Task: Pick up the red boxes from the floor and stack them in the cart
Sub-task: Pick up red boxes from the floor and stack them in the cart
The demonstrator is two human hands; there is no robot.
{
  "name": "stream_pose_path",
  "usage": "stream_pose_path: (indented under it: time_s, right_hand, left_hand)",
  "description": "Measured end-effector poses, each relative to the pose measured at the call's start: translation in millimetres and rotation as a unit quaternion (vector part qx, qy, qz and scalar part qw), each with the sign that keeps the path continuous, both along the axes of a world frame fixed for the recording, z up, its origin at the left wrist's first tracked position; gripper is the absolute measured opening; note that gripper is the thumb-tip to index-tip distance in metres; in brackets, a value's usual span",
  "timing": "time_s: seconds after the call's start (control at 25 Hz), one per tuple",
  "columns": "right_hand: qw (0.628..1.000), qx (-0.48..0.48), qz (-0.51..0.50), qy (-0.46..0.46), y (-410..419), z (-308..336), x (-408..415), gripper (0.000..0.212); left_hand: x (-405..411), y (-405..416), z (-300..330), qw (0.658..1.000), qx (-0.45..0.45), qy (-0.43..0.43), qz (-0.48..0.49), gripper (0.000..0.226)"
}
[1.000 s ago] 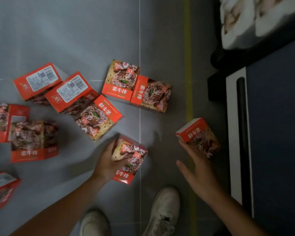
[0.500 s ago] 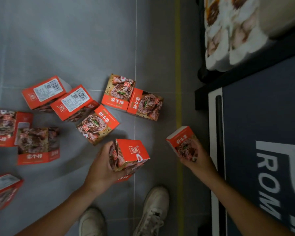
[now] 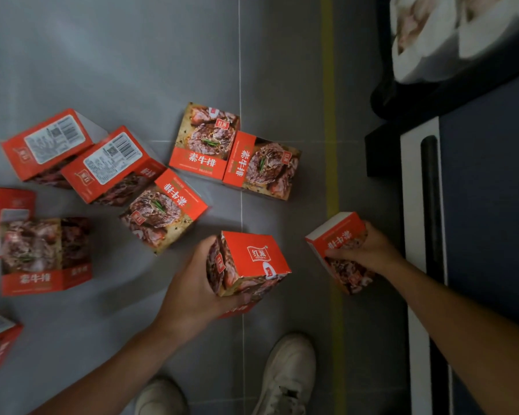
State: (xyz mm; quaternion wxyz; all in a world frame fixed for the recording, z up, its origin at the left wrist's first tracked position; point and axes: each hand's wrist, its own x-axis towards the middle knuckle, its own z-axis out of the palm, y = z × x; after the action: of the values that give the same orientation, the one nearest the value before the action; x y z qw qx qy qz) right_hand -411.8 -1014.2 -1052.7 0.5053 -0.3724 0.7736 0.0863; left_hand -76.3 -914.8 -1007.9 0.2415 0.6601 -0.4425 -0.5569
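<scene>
Left grip (image 3: pixel 192 289) wraps one red box (image 3: pixel 249 262) — right grip (image 3: pixel 369 250) wraps another box (image 3: pixel 339 241); more on the floor (image 3: pixel 132 55).

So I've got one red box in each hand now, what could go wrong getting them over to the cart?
The left hand holds its box mostly by one side, tilted, so it could slip or rotate out as you lift. The right hand pinches its box near a corner, which may crush the cardboard. Loose boxes on the floor lie close to your shoes, so stepping toward the cart could kick or trample one.
</scene>
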Motion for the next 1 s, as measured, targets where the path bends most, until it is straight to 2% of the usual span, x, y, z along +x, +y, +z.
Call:
stream_pose_path:
  time_s: [0.08, 0.24, 0.4, 0.52, 0.8, 1.0]
  right_hand:
    - [0.999, -0.015, 0.021, 0.024, 5.6, 3.4, 4.9, 0.102]
    - [0.998, -0.049, 0.022, 0.026, 34.2, 8.5, 25.2, 0.094]
    - [0.987, -0.134, 0.078, 0.032, 62.7, 18.0, 31.5, 0.113]
    - [0.983, -0.168, 0.064, 0.038, 76.4, 49.3, 40.1, 0.124]
    - [0.958, -0.279, 0.033, -0.055, 50.1, 238.9, 75.2, 0.118]
    - [0.927, -0.355, 0.083, -0.089, 5.5, 443.9, 94.6, 0.122]
  left_hand:
    - [0.0, 5.3, -0.2, 1.000, 0.005, -0.006, 0.006, 0.103]
    - [4.4, 13.3, 15.1, 0.999, 0.018, -0.010, 0.030, 0.110]
    - [12.3, 8.9, 37.6, 0.999, 0.020, -0.020, 0.033, 0.109]
    - [18.9, 2.9, 66.2, 0.999, 0.003, -0.034, 0.031, 0.109]
    - [42.7, -30.2, 234.1, 0.994, -0.053, -0.098, 0.015, 0.108]
    - [70.5, -53.6, 427.2, 0.987, -0.096, -0.123, 0.050, 0.107]
